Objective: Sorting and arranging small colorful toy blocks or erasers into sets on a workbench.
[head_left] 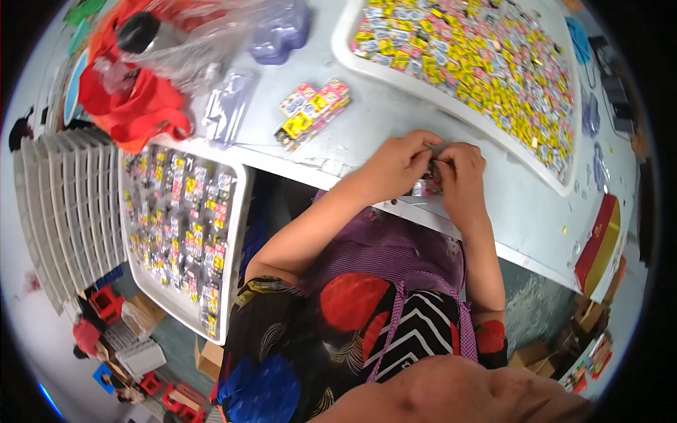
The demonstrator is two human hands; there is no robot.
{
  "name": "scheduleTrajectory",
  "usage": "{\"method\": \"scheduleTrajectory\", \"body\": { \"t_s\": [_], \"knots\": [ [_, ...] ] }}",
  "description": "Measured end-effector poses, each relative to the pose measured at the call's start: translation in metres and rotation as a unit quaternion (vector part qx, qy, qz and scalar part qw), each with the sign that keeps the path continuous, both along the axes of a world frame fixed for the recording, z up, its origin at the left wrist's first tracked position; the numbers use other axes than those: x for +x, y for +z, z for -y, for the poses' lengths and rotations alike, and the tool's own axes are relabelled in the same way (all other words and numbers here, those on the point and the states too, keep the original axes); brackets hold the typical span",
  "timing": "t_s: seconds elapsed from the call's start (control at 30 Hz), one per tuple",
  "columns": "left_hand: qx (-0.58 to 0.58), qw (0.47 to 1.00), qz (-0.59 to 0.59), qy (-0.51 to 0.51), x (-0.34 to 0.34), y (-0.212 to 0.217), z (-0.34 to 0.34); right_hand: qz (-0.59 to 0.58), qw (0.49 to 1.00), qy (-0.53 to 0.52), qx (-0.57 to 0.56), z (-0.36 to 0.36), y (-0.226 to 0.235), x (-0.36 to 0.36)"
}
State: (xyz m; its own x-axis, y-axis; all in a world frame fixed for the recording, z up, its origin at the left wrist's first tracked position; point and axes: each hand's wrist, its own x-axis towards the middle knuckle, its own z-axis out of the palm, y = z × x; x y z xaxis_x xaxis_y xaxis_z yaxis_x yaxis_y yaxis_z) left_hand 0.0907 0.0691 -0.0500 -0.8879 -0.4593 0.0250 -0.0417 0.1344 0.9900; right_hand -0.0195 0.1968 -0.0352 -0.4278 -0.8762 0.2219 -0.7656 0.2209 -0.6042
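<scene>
Close to the table's front edge, my left hand and my right hand meet, fingers and thumbs pinched together. Between them is a small clear-wrapped pack with dark, white and pink parts. My fingers cover most of it, so its exact kind does not show. To the left of my hands lies a small cluster of little printed boxes in yellow, pink and white. Beyond my hands, a large white tray holds a great many loose little boxes of the same colours.
A second white tray at the left holds rows of clear packs, beside stacked white trays. A red bag, clear plastic shells and a black-capped bottle crowd the far left. A red-and-gold box stands at the right edge.
</scene>
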Motion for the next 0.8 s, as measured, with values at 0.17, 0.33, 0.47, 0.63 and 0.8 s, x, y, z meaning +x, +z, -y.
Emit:
{"method": "scheduleTrajectory", "body": {
  "t_s": [0.17,0.33,0.47,0.63,0.8],
  "knots": [
    [-0.020,0.998,-0.055,-0.006,-0.005,-0.009,0.000,0.085,0.994,-0.069,0.012,0.001,-0.003,0.000],
    [0.000,1.000,-0.012,-0.005,0.000,-0.008,0.005,0.137,0.988,-0.062,0.019,0.006,0.001,-0.001],
    [0.079,0.996,-0.007,0.040,0.015,0.009,0.009,-0.050,0.993,-0.072,-0.081,-0.004,0.024,0.013],
    [0.037,0.984,-0.045,0.171,0.069,0.054,0.049,-0.048,0.988,-0.104,-0.105,-0.031,0.025,0.026],
    [0.009,0.948,-0.023,0.318,0.086,0.050,0.109,0.049,0.994,-0.048,-0.085,-0.020,0.013,0.052]
  ]
}}
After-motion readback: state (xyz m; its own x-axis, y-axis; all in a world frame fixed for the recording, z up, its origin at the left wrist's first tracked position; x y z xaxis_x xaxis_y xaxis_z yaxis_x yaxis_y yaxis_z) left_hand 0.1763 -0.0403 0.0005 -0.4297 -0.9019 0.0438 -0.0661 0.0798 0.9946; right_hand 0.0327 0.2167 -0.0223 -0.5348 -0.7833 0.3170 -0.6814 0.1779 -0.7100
